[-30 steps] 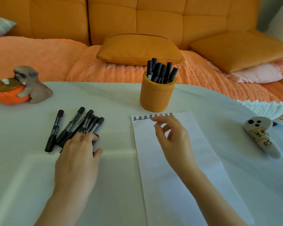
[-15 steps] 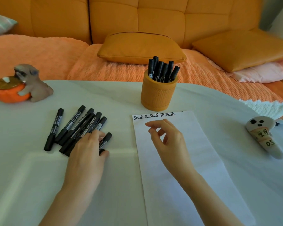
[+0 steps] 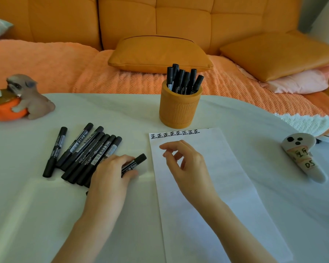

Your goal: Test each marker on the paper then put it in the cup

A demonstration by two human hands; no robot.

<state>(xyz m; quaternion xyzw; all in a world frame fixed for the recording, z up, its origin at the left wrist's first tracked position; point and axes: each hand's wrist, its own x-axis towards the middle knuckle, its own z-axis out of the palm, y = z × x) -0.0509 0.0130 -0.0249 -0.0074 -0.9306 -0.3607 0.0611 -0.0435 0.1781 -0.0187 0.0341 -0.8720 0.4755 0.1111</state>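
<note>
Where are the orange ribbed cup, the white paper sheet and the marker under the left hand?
Orange ribbed cup (image 3: 179, 112): head view, front wall.
White paper sheet (image 3: 224, 188): head view, bare area right of the wrist.
Black marker at the left hand (image 3: 140, 159): head view, exposed cap end.

Grey dog figurine hugging orange bowl, mid-left of frame. White ghost-shaped object w/ black dots, right edge. Orange leather cushion on sofa, top centre; another upper right.
</note>
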